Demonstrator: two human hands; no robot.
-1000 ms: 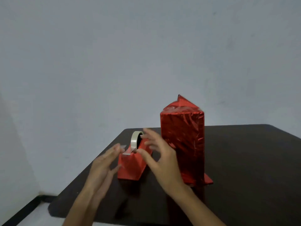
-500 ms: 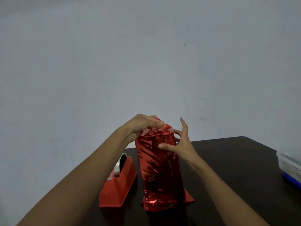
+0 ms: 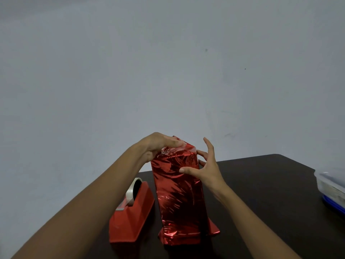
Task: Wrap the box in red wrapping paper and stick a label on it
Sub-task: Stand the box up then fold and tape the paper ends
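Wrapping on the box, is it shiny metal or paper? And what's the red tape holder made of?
The wrapping looks like thin metallic foil paper: it has mirror-bright glints and lots of sharp crinkles. The tape holder looks like hard plastic with a matte finish. Its sides are smooth and flat with no glints, though I can't be sure from looks alone.

No legible text, brand, number or sign anywhere. The red foil-wrapped box (image 3: 179, 199) at centre and the red tape dispenser (image 3: 130, 221) at 8 o'clock show plain surfaces. The plastic container (image 3: 332, 186) at 3 o'clock is too blurred to read.
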